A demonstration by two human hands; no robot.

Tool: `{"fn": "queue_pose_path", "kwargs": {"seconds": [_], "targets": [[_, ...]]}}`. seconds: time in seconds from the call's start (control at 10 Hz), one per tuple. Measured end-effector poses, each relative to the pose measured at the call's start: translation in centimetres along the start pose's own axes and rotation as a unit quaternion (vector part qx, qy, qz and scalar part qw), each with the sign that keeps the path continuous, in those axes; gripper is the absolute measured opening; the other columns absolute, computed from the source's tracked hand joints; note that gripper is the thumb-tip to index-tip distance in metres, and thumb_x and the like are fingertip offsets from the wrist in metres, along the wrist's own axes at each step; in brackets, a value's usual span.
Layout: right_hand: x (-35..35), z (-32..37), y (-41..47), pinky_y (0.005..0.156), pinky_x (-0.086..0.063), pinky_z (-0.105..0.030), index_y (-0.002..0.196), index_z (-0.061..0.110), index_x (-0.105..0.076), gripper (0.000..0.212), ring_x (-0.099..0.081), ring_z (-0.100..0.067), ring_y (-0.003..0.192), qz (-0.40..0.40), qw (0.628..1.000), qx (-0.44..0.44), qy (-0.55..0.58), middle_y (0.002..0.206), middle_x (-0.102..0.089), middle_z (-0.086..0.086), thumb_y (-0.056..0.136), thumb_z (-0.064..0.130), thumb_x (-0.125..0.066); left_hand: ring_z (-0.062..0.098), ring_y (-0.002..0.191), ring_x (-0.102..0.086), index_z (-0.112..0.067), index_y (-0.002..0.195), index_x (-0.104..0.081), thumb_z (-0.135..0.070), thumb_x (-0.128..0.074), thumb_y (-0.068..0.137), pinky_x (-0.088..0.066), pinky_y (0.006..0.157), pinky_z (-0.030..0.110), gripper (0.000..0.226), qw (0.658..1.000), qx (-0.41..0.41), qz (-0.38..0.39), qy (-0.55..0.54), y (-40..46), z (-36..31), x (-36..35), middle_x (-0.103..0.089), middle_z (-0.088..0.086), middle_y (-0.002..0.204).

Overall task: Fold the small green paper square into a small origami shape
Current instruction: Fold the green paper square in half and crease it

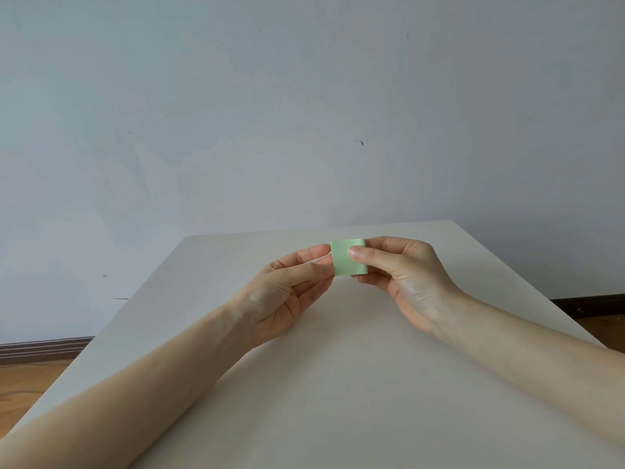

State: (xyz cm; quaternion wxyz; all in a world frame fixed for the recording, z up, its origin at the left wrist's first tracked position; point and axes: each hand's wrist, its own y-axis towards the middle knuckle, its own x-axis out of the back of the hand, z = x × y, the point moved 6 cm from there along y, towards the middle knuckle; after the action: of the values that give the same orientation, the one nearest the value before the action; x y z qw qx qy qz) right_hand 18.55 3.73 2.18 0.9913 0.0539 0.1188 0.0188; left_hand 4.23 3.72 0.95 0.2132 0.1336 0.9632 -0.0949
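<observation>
One small green paper square (pixel 348 258) is held above one pale bench (pixel 338 384) by two hands — the right hand (pixel 402 275) pinches its 3 o'clock edge, thumb on its face, while the left hand (pixel 287 289) pinches its 9 o'clock edge.

plain white table (pixel 338 384), standing on wooden floor (pixel 27 380)

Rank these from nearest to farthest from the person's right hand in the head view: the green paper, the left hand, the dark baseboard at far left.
1. The green paper: pinched by the right hand, touching it.
2. The left hand: just across the paper, holding its other edge.
3. The dark baseboard: far left, on the floor beyond the table.
</observation>
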Motion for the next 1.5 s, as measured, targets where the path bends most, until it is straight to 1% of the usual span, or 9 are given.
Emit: {"fn": "queue_pose_path", "kwargs": {"seconds": [0.1, 0.3, 0.4, 0.8, 0.9, 1.0, 1.1, 1.3, 1.5], "targets": [[-0.03, 0.04, 0.03, 0.058, -0.052, -0.019, 0.079, 0.004, -0.071, 0.004, -0.065, -0.014, 0.069, 0.0, 1.0, 0.002, 0.0, 0.077, -0.071, -0.007, 0.078, 0.002, -0.068, 0.005, 0.07, -0.069, -0.011, 0.09, -0.07, 0.002, -0.063, 0.069, -0.055, 0.068, 0.014, 0.026, 1.0, -0.002, 0.01, 0.004, -0.11, -0.06, -0.14, -0.073, 0.0, 0.08], [-0.04, 0.0, 0.03, 0.059, -0.053, -0.019, 0.078, 0.005, -0.071, 0.004, -0.067, -0.013, 0.068, 0.0, 1.0, -0.002, 0.012, 0.075, -0.072, -0.006, 0.077, 0.002, -0.068, 0.004, 0.069, -0.068, -0.013, 0.093, -0.068, 0.01, -0.057, 0.078, -0.055, 0.067, 0.015, 0.029, 1.0, -0.008, 0.018, 0.017, -0.21, -0.07, -0.29, -0.074, -0.003, 0.081], [-0.07, -0.01, 0.01, 0.059, -0.053, -0.02, 0.078, 0.005, -0.071, 0.004, -0.067, -0.013, 0.067, 0.0, 1.0, -0.005, 0.015, 0.075, -0.072, -0.006, 0.077, 0.002, -0.068, 0.006, 0.068, -0.068, -0.013, 0.091, -0.069, 0.013, -0.058, 0.076, -0.056, 0.067, 0.019, 0.032, 1.0, -0.008, 0.015, 0.016, -0.2, -0.06, -0.2, -0.074, -0.002, 0.082], [0.03, -0.04, 0.06, 0.058, -0.052, -0.019, 0.081, 0.004, -0.071, 0.005, -0.067, -0.012, 0.067, 0.0, 1.0, 0.0, 0.009, 0.078, -0.072, -0.007, 0.077, 0.003, -0.068, 0.009, 0.076, -0.071, -0.007, 0.098, -0.065, 0.017, -0.054, 0.078, -0.056, 0.07, 0.018, 0.033, 0.999, -0.025, 0.023, 0.004, -0.29, -0.22, -0.43, -0.075, 0.002, 0.083], [0.04, -0.02, 0.09, 0.059, -0.052, -0.019, 0.079, 0.005, -0.072, 0.005, -0.067, -0.012, 0.067, 0.001, 1.0, 0.001, 0.006, 0.076, -0.072, -0.006, 0.078, 0.003, -0.068, 0.009, 0.078, -0.071, -0.007, 0.099, -0.066, 0.015, -0.055, 0.076, -0.056, 0.072, 0.018, 0.034, 0.999, -0.023, 0.03, 0.004, -0.3, -0.2, -0.54, -0.075, 0.002, 0.085], [0.07, 0.01, 0.09, 0.06, -0.052, -0.02, 0.078, 0.006, -0.072, 0.005, -0.066, -0.013, 0.068, 0.0, 1.0, 0.003, 0.002, 0.076, -0.072, -0.005, 0.078, 0.003, -0.068, 0.009, 0.08, -0.07, -0.006, 0.102, -0.067, 0.003, -0.063, 0.069, -0.055, 0.073, 0.018, 0.035, 0.999, -0.019, 0.034, 0.008, -0.23, -0.18, -0.52, -0.074, 0.003, 0.089], [0.06, 0.0, 0.03, 0.06, -0.053, -0.02, 0.077, 0.005, -0.071, 0.005, -0.066, -0.013, 0.067, -0.001, 1.0, 0.003, 0.005, 0.075, -0.071, -0.005, 0.078, 0.002, -0.068, 0.011, 0.077, -0.07, -0.007, 0.096, -0.069, -0.005, -0.066, 0.066, -0.056, 0.071, 0.019, 0.03, 1.0, -0.017, 0.015, -0.006, -0.06, -0.12, -0.16, -0.073, 0.005, 0.088], [-0.07, -0.03, 0.0, 0.059, -0.053, -0.02, 0.078, 0.004, -0.071, 0.003, -0.065, -0.014, 0.067, 0.002, 1.0, 0.003, 0.002, 0.076, -0.07, -0.006, 0.077, 0.002, -0.068, 0.01, 0.07, -0.07, -0.007, 0.088, -0.067, -0.006, -0.067, 0.063, -0.056, 0.064, 0.018, 0.026, 0.999, -0.034, -0.007, 0.006, -0.06, -0.15, 0.09, -0.073, 0.003, 0.078], [-0.03, -0.07, 0.0, 0.059, -0.052, -0.019, 0.082, 0.001, -0.07, 0.005, -0.065, -0.013, 0.065, 0.003, 1.0, 0.004, -0.001, 0.078, -0.07, -0.008, 0.078, 0.002, -0.068, 0.01, 0.07, -0.07, -0.007, 0.086, -0.067, -0.006, -0.068, 0.062, -0.055, 0.063, 0.017, 0.024, 0.998, -0.051, -0.017, 0.025, -0.1, -0.26, 0.31, -0.072, 0.004, 0.078]]}}
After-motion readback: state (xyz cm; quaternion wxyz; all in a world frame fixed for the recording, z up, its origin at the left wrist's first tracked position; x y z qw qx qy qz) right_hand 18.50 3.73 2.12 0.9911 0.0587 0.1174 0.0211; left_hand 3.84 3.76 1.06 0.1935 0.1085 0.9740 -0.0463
